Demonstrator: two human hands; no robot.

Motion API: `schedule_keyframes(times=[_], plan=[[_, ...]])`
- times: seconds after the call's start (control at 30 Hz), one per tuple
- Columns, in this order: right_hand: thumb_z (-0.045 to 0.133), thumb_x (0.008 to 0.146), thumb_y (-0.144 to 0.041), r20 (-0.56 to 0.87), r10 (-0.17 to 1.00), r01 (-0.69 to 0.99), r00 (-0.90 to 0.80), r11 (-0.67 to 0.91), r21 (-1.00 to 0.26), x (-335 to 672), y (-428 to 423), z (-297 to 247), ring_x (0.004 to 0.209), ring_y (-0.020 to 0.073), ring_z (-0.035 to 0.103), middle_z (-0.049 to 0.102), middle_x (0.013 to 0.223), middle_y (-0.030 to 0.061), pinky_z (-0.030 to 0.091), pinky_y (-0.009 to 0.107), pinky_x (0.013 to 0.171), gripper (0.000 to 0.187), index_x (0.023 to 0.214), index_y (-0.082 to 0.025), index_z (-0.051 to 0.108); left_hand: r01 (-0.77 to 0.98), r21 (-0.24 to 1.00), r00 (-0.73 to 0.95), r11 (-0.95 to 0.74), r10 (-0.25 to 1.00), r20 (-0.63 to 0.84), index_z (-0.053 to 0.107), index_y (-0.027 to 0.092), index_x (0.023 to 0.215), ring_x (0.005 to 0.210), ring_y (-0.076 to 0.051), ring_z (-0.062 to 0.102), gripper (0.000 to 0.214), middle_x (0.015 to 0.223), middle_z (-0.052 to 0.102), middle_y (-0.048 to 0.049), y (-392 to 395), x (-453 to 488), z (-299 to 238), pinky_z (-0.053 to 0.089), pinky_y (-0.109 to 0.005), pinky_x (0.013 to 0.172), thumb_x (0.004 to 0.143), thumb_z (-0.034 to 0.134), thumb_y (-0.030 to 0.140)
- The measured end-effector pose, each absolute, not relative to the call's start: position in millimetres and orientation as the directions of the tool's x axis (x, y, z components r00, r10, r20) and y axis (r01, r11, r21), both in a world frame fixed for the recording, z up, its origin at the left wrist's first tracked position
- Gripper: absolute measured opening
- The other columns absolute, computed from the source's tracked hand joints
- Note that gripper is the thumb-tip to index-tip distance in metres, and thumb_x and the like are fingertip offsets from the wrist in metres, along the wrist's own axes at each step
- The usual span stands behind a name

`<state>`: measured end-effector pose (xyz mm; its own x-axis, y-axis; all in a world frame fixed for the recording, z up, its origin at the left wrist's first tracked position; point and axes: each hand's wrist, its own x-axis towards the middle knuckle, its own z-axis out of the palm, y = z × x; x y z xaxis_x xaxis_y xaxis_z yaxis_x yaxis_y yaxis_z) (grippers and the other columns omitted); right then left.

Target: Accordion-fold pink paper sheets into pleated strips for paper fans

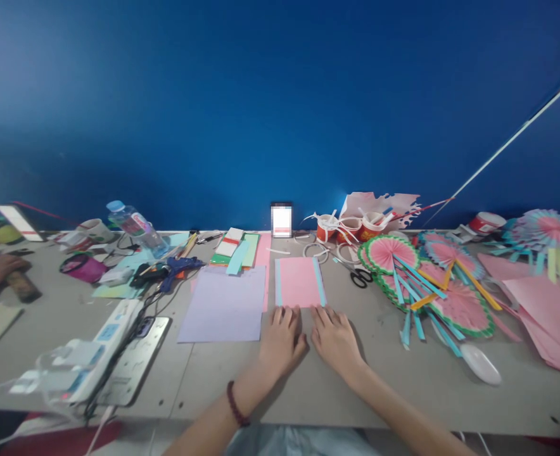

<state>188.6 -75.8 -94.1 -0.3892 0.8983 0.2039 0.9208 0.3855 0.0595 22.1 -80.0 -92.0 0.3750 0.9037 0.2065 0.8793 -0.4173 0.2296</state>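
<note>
Pink paper (299, 282) under flat hands (282, 342) (334, 339)

Even, fairly bright light; soft shadows; edges stretched, perhaps blurred; glare near wall base.

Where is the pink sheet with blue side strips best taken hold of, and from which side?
Take the pink sheet by its near edge, from the person's side. It lies flat on the table, so only an edge lifts; the left hand and right hand rest there, and a lilac sheet crowds its left.
</note>
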Motion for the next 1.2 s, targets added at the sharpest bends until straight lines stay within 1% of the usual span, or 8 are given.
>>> schedule_keyframes(times=[0.27, 0.4, 0.5, 0.6, 0.8, 1.0, 1.1, 1.2], plan=[[0.048, 0.086, -0.014, 0.227, 0.861, 0.889, -0.456, 0.429, 0.156, 185.9, -74.5, -92.2, 0.108, 0.0299, 0.052, 0.061, 0.118, 0.0143, 0.038, 0.042, 0.085, 0.041, 0.126, -0.01, 0.053, 0.883, 0.226, 0.377, -0.411, 0.909, 0.18, 0.044, 0.02, 0.132, 0.107, -0.029, 0.043, 0.052, 0.112, 0.053, -0.0098, -78.0, 23.2, -81.1, 0.04, -0.045, 0.092, 0.08, 0.051, 0.023], [0.049, 0.088, -0.015, 0.215, 0.86, 0.886, -0.463, 0.45, 0.111, 193.4, -67.9, -88.2, 0.097, 0.0231, 0.058, 0.064, 0.107, 0.0111, 0.037, 0.037, 0.081, 0.033, 0.121, -0.015, 0.056, 0.856, 0.254, 0.416, -0.449, 0.892, 0.177, 0.045, 0.02, 0.13, 0.097, -0.024, 0.048, 0.047, 0.106, 0.054, -0.0078, -69.2, 12.3, -83.2, 0.045, -0.039, 0.082, 0.084, 0.046, 0.014], [0.052, 0.088, -0.015, 0.183, 0.86, 0.878, -0.477, 0.473, 0.068, 201.6, -61.7, -84.0, 0.089, 0.0186, 0.059, 0.065, 0.105, 0.0083, 0.035, 0.034, 0.079, 0.028, 0.114, -0.019, 0.059, 0.811, 0.328, 0.437, -0.484, 0.875, 0.209, 0.055, 0.019, 0.118, 0.092, -0.02, 0.051, 0.035, 0.101, 0.057, -0.0063, -54.8, -0.7, -85.3, 0.046, -0.033, 0.08, 0.087, 0.041, 0.008], [0.054, 0.087, -0.013, 0.162, 0.87, 0.883, -0.466, 0.469, 0.024, 208.0, -53.4, -80.2, 0.084, 0.0163, 0.061, 0.066, 0.102, 0.0059, 0.034, 0.032, 0.079, 0.021, 0.104, -0.021, 0.063, 0.774, 0.366, 0.459, -0.516, 0.856, 0.236, 0.063, 0.019, 0.098, 0.089, -0.017, 0.055, 0.021, 0.095, 0.059, -0.0051, -37.5, -10.4, -82.2, 0.046, -0.03, 0.078, 0.09, 0.044, 0.012], [0.054, 0.088, -0.016, 0.151, 0.846, 0.844, -0.511, 0.528, -0.099, 218.5, -25.7, -80.1, 0.088, 0.0148, 0.06, 0.066, 0.096, 0.0033, 0.037, 0.026, 0.077, 0.014, 0.093, -0.021, 0.067, 0.71, 0.178, 0.651, -0.681, 0.731, 0.204, 0.063, 0.019, 0.097, 0.083, -0.017, 0.058, 0.019, 0.083, 0.061, -0.0039, -13.2, -16.0, -77.0, 0.045, -0.03, 0.076, 0.09, 0.047, 0.012], [0.052, 0.09, -0.019, 0.25, 0.799, 0.791, -0.546, 0.591, -0.158, 224.2, -13.9, -82.3, 0.082, 0.0136, 0.06, 0.066, 0.086, 0.0032, 0.04, 0.024, 0.074, 0.016, 0.086, -0.018, 0.067, 0.722, 0.055, 0.648, -0.69, 0.701, 0.299, 0.06, 0.016, 0.077, 0.076, -0.017, 0.057, 0.021, 0.073, 0.058, -0.0047, -11.5, -15.3, -88.3, 0.043, -0.031, 0.07, 0.09, 0.045, 0.01], [0.05, 0.091, -0.019, 0.279, 0.789, 0.783, -0.547, 0.6, -0.162, 223.8, -14.4, -80.5, 0.082, 0.0143, 0.06, 0.067, 0.084, 0.0038, 0.04, 0.025, 0.075, 0.018, 0.086, -0.018, 0.067, 0.746, 0.125, 0.578, -0.655, 0.728, 0.368, 0.06, 0.017, 0.077, 0.076, -0.017, 0.057, 0.02, 0.075, 0.06, -0.0046, -14.0, -15.6, -86.6, 0.043, -0.031, 0.071, 0.089, 0.044, 0.011], [0.047, 0.092, -0.018, 0.318, 0.784, 0.781, -0.533, 0.601, -0.172, 223.4, -14.6, -75.3, 0.081, 0.0146, 0.06, 0.068, 0.084, 0.0044, 0.04, 0.026, 0.075, 0.02, 0.087, -0.017, 0.066, 0.718, 0.325, 0.467, -0.615, 0.772, 0.431, 0.063, 0.018, 0.087, 0.083, -0.017, 0.057, 0.02, 0.084, 0.063, -0.0054, -15.3, -18.8, -76.8, 0.045, -0.032, 0.077, 0.09, 0.043, 0.015]])
